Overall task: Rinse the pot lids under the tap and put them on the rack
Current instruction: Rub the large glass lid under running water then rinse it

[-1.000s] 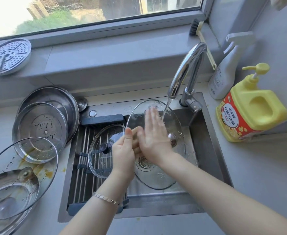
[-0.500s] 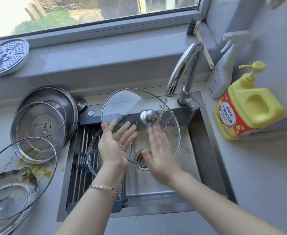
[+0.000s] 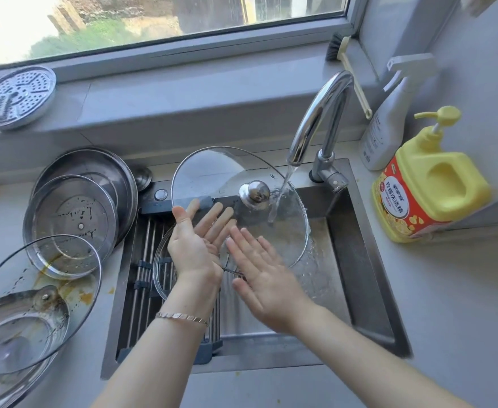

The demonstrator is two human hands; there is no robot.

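Bare rack rails (image 3: 145,254) beside small lid (image 3: 164,276)

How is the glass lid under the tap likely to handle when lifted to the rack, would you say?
Probably slippery: water runs over the glass lid. Likely stiff but fragile, being glass. The metal knob probably offers the surest grip.
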